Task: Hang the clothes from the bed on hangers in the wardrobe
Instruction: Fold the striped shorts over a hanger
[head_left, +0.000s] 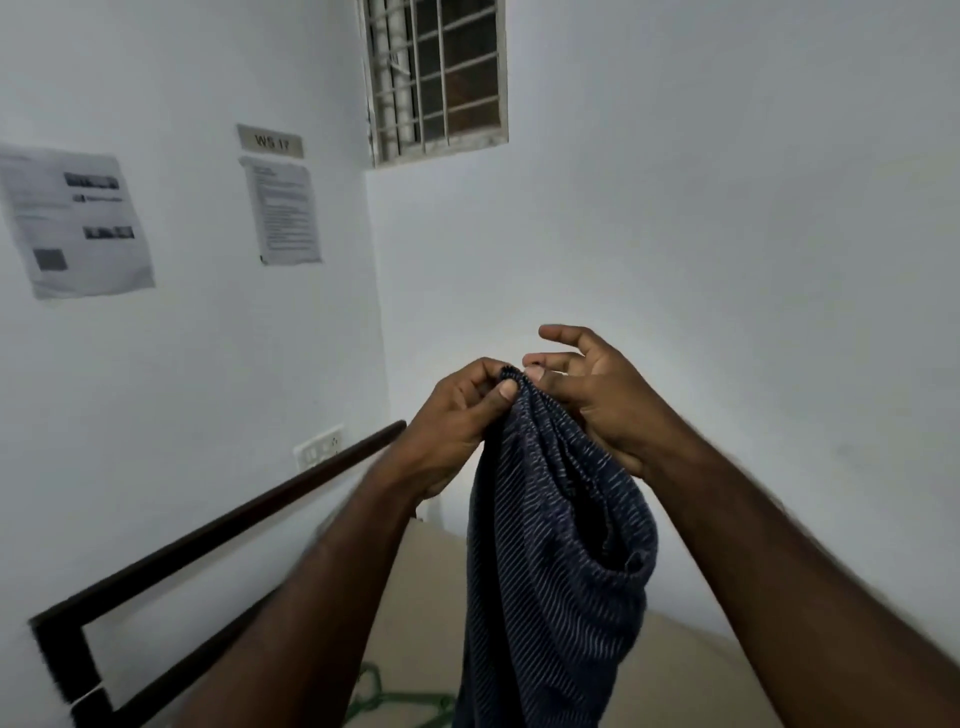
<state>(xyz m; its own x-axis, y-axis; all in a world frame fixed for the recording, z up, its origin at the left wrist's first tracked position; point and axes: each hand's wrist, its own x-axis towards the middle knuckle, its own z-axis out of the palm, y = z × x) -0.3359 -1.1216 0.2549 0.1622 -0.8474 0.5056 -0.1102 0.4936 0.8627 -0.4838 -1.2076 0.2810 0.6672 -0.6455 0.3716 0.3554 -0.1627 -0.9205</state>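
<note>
both hands are up in front of you, close together at the top of the dark striped garment. your left hand pinches its gathered edge between thumb and fingers. your right hand sits just beside it, thumb against the cloth, the other fingers spread and off it. the garment hangs free from that pinch above the bed, its lower end out of frame. this looks like the sorting-out step: finding an edge to open the piece for a hanger. next, your right hand likely needs its own hold to draw the edge apart. something green lies on the bed, possibly a hanger, too cropped to tell.
</note>
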